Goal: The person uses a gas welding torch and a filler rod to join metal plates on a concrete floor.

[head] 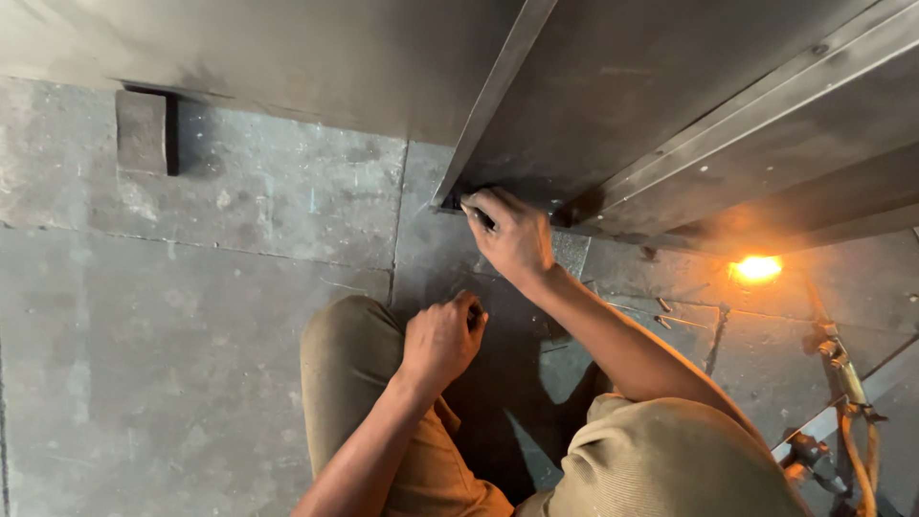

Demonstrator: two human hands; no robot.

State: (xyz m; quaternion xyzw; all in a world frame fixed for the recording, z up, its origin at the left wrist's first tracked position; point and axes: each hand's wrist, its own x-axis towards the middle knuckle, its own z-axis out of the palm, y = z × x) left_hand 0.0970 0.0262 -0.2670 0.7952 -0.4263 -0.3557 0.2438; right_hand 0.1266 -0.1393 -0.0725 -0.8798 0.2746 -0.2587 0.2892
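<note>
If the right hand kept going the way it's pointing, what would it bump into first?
The right hand points up and left at the lower corner of the grey metal frame, so it would probably meet that corner edge almost at once. It may touch it already; depth is unclear.

My right hand (515, 233) covers whatever thin dark tool it pinches at the corner of the metal frame (498, 86); I can't tell what the tool is. My left hand (442, 337) is curled shut by the knee, so anything inside it is hidden. The frame runs off the top and right edges, so its full shape is unknown. The orange glow (756, 268) is blown out and I can't make out its source. The torch and hose (847, 402) at lower right are cut by the edge and dim. My legs hide the floor beneath them.
</note>
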